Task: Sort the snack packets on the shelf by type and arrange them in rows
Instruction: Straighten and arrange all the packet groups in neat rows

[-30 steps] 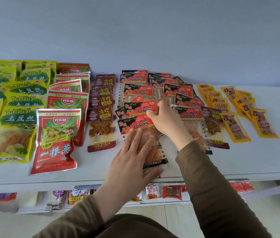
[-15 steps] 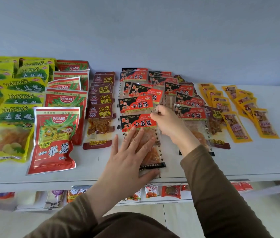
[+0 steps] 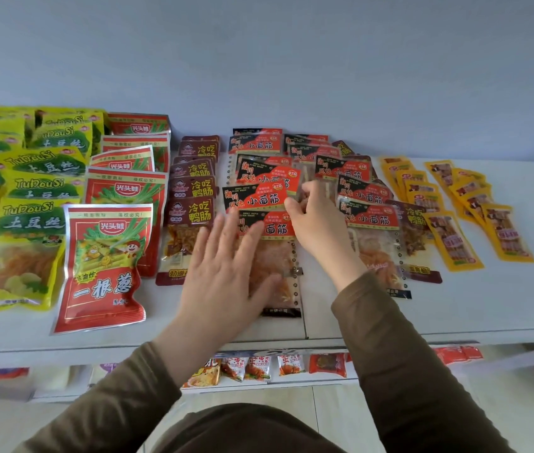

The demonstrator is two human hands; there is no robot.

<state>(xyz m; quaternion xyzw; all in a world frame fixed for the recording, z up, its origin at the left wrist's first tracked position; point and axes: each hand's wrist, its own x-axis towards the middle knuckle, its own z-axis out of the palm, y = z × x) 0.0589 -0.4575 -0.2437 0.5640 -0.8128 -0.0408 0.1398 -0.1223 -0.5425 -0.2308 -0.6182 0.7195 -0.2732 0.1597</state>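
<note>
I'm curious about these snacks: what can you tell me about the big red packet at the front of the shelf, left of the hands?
The big red packet is a glossy, puffy foil-like pouch with silver sealed edges. It shows a cartoon face, green stalks and white Chinese characters. It lies flat, slightly tilted, near the shelf front edge, overlapping another red packet behind. Neither hand touches it.

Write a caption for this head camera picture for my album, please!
Left hand flat on the front gluten packet while the right hand tidies the row on the white shelf.

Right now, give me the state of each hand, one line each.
Left hand: open, fingers spread flat on the front red-and-black packet.
Right hand: fingers curled, pinching the edge of a red-and-black packet behind it.
</note>
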